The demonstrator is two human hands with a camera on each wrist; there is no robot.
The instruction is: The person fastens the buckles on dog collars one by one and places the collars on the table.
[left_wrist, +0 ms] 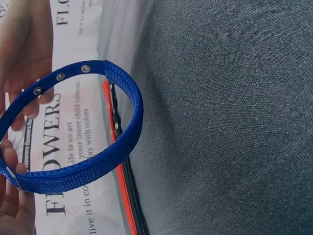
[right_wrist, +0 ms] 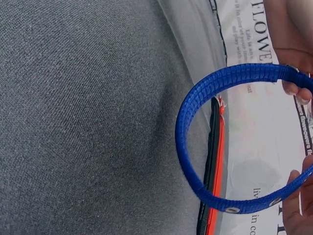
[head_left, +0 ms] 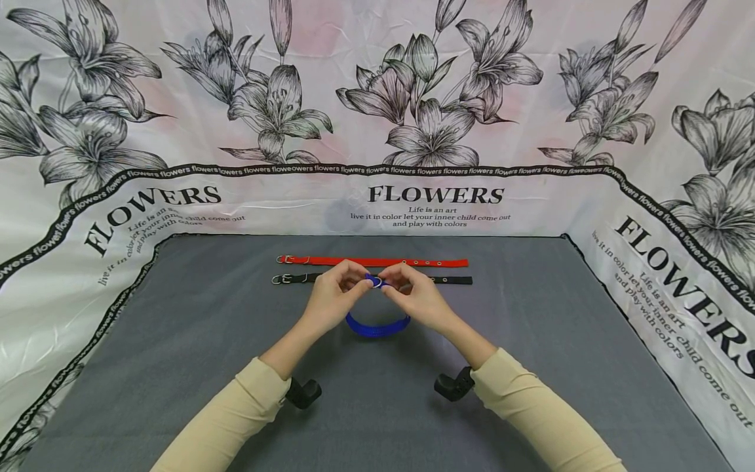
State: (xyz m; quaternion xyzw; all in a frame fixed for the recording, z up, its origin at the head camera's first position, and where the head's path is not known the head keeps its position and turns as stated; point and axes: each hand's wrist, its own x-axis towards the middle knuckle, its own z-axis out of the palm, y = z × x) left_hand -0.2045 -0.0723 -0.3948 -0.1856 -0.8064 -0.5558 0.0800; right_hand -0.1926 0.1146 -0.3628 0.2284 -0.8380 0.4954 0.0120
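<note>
Collar [head_left: 377, 332] | left hand [head_left: 333, 295] pinches buckle [left_wrist: 14, 179] end | right hand [head_left: 423, 298] pinches eyelet [left_wrist: 60, 77] end | we should keep both ends untwisted

The left arm [head_left: 227, 419] is slanting forward and inward, the right arm [head_left: 539, 416] mirroring it. Bare wrists [head_left: 295, 342] are showing. The left hand [head_left: 335, 295] and right hand [head_left: 421, 298] are facing each other, near but apart, each pinching between thumb [head_left: 357, 290] and bent fingers [head_left: 347, 267].
</note>
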